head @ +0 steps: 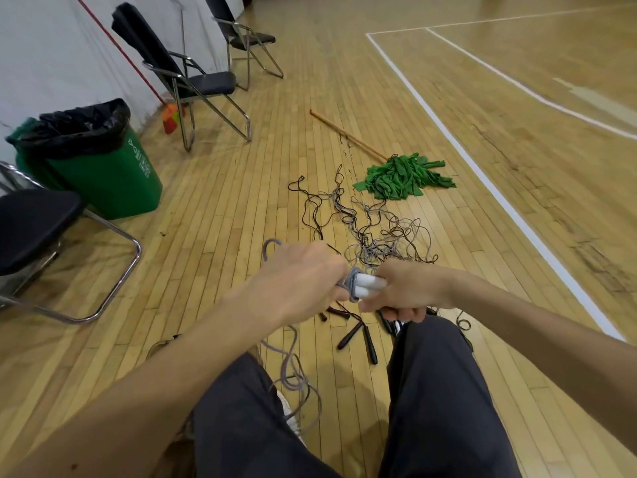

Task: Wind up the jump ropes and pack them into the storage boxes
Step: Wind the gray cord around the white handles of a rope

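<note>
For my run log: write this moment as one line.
step: winding | right hand: grips white plastic handles | left hand: holds grey rope looped round them | wooden floor: tangled ropes loose

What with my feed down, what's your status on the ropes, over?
Right hand grips white handles. Left hand holds grey rope at them. Tangled ropes ahead on floor.

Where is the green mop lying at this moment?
In the head view, the green mop lies on the wooden floor right of centre, just beyond the tangled jump ropes and left of the white court line.
</note>
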A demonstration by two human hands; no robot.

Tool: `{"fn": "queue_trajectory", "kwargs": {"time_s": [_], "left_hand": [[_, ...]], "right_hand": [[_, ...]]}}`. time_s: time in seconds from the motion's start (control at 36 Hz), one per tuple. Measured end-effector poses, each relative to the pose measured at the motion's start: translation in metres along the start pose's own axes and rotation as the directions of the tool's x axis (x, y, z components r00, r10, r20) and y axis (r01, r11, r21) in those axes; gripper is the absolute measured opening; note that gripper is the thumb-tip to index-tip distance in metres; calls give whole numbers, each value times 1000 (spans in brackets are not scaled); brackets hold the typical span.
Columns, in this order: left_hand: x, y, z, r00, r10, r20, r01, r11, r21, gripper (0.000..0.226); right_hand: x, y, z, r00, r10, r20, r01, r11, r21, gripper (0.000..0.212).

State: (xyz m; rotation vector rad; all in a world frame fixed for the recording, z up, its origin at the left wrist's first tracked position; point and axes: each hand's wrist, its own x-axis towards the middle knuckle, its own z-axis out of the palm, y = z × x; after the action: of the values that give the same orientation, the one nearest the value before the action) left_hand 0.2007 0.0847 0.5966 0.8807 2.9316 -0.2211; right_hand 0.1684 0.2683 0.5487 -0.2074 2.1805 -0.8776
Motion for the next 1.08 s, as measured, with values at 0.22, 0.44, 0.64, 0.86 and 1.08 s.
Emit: {"fn": "queue_trajectory", "kwargs": {"time_s": [0.22,0.44,0.64,0.86,1.08], "left_hand": [[7,-14,-14,971,229,-71,-212,957,198,55],[12,-28,-11,950,249,-190,-251,968,14,57],[11,-38,0,966,142,-218,-220,891,-397,58],[14,-47,18,948,100,-302,-238,854,-464,85],[39,-56,78,964,-144,-225,-88,625,-776,66]], "right_hand": [[-10,-13,4,988,28,150,-9,992,-126,29],[-33,-25,11,957,-2,290,50,986,-159,24],[-49,-25,16,952,-138,272,183,972,-149,29],[-60,-23,13,894,-290,340,303,953,14,31],[-73,-38,2,809,-510,293,461,859,221,25]]}}
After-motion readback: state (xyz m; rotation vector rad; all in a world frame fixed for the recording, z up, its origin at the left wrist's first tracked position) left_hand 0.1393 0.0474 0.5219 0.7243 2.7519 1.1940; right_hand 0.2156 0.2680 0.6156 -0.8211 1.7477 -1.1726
